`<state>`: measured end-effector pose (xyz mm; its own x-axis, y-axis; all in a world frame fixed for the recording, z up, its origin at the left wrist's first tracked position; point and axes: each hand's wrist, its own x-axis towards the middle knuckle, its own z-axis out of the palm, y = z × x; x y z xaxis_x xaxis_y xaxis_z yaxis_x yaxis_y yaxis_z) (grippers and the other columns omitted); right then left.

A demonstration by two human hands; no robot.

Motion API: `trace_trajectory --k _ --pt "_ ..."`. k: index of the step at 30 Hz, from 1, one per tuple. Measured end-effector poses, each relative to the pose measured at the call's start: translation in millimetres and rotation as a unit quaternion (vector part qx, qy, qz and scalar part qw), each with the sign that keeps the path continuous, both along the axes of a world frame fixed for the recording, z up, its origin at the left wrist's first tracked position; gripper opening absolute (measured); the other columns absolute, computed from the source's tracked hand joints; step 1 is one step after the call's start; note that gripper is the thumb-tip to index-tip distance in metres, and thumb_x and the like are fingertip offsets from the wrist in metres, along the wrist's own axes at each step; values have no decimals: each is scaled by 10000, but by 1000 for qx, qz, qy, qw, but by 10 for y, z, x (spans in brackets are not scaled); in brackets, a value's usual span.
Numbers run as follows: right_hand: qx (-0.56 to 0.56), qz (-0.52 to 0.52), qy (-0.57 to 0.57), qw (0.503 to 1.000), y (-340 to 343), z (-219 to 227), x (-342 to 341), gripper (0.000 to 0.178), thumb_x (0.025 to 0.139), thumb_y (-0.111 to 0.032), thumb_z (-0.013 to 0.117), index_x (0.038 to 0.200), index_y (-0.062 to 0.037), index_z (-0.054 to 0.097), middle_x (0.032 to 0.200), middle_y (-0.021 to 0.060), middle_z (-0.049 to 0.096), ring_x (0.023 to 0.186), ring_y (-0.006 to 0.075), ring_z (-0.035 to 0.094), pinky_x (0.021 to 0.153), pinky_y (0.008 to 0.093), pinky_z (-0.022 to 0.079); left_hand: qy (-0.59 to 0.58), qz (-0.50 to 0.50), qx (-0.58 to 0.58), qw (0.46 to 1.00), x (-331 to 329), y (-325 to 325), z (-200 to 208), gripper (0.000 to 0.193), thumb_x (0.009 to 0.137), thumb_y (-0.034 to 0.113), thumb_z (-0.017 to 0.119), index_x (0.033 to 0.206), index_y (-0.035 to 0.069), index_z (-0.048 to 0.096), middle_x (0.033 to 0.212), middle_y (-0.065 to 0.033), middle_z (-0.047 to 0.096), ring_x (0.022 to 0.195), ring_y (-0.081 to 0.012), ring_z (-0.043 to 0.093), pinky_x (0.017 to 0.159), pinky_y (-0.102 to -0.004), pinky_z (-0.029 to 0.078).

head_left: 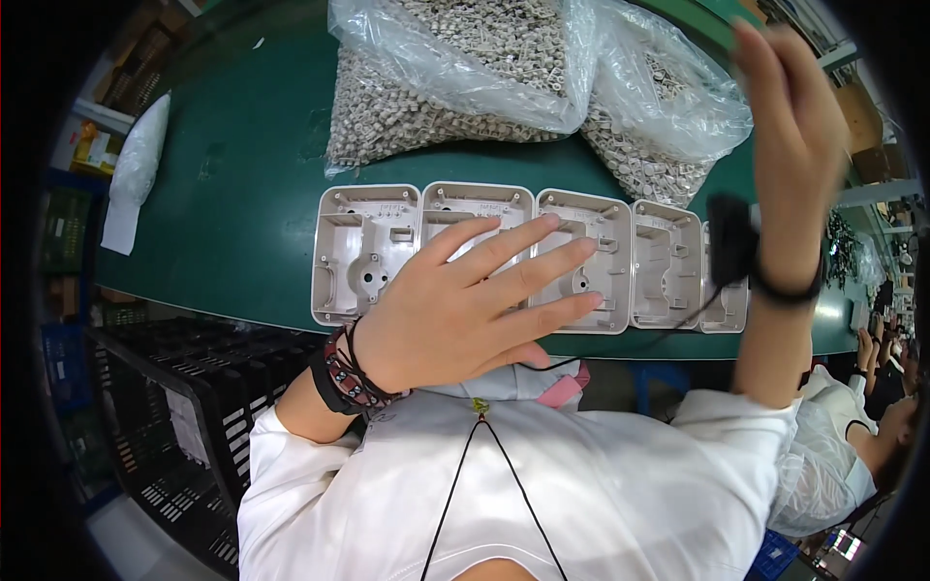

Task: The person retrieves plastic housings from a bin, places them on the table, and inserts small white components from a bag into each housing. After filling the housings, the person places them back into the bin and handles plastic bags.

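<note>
My left hand (pixel 475 300) is open, its fingers spread over a row of light grey plastic housings (pixel 668 261). I cannot tell whether it touches them. The hand hides part of the middle housings. Round that wrist sit a black band and a patterned bracelet (pixel 351 373). Raised at the far right, my right hand (pixel 799 126) has its fingers stretched out, slightly smeared by motion, with nothing visible in them. A blurred black object (pixel 733 237) is at the right wrist beside a black band, and a thin dark cord runs from it toward the left.
Two clear plastic bags (pixel 455 107) (pixel 659 126) full of small grey parts lie behind the housings on the green table (pixel 232 223). A white plastic-wrapped bundle (pixel 140 165) lies far left. Black crates (pixel 213 407) stand at the lower left. Another person (pixel 823 455) sits to the right.
</note>
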<state>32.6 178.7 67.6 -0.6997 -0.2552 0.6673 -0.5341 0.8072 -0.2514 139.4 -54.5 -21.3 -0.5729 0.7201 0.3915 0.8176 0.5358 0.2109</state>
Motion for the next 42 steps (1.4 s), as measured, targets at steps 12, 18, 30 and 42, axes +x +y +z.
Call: trace_trajectory --k 12,18,30,42 --pt "-92 159 -3 983 -724 -1064 1371 348 512 -169 618 845 -75 647 731 41 545 670 201 536 617 327 447 -833 -93 500 220 105 532 -101 582 942 442 270 1198 -47 455 1220 -147 489 1161 -228 438 983 -298 326" --pt "-76 200 78 974 -565 -1105 1299 377 444 -154 543 800 -83 644 733 17 554 658 171 535 628 288 425 -783 -59 599 154 213 633 -257 428 944 361 332 1134 18 505 1136 -114 531 1087 -242 495 943 -332 378" --pt "-131 221 87 962 -446 -1166 1281 296 537 -160 599 827 -139 657 758 -31 572 669 132 526 698 280 398 -776 -108 612 103 107 762 -451 275 947 304 379 884 66 502 779 -3 453 655 -103 419 636 -218 365" --pt "-330 206 22 921 -74 -1171 1221 280 639 -157 738 886 -84 630 812 -1 621 600 120 499 561 241 301 -580 -117 293 751 -192 592 37 348 883 376 517 829 34 539 615 -45 528 525 -202 527 472 -287 391"
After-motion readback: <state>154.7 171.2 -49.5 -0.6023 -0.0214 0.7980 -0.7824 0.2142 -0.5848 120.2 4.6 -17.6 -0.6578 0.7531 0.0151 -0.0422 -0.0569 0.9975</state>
